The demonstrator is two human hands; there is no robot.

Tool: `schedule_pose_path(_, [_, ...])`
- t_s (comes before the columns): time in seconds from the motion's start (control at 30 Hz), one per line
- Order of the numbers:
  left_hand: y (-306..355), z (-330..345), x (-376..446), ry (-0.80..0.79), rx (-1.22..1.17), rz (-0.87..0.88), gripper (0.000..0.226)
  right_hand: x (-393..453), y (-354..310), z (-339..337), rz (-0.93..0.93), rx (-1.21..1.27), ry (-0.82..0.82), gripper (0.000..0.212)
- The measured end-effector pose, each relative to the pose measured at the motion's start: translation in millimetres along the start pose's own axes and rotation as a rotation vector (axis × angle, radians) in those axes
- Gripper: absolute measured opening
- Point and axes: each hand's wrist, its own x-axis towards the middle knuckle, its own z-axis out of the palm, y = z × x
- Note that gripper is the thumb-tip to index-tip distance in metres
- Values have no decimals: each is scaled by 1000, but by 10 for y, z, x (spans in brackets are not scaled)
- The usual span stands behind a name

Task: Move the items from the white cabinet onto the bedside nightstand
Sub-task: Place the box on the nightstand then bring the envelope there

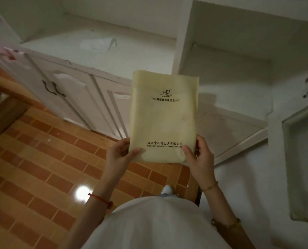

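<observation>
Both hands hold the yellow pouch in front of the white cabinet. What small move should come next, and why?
Probably turn away and carry it off: the left hand and right hand already pinch the yellow pouch clear of the white cabinet, and no nightstand is in view.

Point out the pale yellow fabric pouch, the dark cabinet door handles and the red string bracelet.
pale yellow fabric pouch (165,119): head view, middle of its front.
dark cabinet door handles (53,88): head view, curved metal.
red string bracelet (97,197): head view, cord on left wrist.
</observation>
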Motion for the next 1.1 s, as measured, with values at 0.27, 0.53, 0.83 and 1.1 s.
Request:
schedule_pose_path(0.27, [-135,-1250,-818,222,-27,-64,28,-627,-525,971,-80,26,-239,40])
schedule_pose_path(0.53, [-273,-2370,-1719,492,-26,-85,27,-1276,-997,2012,-148,62,-504,40])
schedule_pose_path(0.83, [-452,-3106,-2238,779,-129,-118,31,-1511,-1429,3010,-208,73,-792,43])
schedule_pose_path(1.1, [-425,-3873,-1947,1008,-239,-134,29,-1213,-1916,4197,-290,66,-970,49])
